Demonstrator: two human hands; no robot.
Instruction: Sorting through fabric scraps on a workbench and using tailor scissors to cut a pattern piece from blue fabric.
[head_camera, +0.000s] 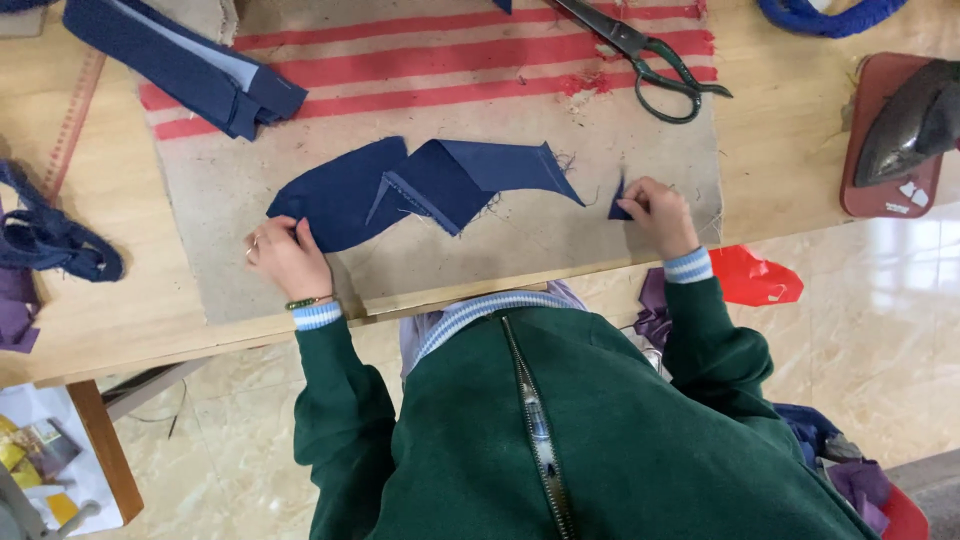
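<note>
The left hand (285, 255) presses its closed fingers on the lower left edge of a curved, dark navy blue cloth piece (345, 195), which lies flat on a beige burlap mat with red stripes (450, 70) on the wooden table (790, 150). The right hand (658, 215) pinches 1 small navy blue cloth scrap (620, 205) near the mat's right edge, well apart from the large piece. Dark green metal scissors (650, 60) lie above it, and a dark clothes iron (915, 125) rests on a red stand at the right.

head camera, steep downward view, close above worktable (780, 160)
</note>
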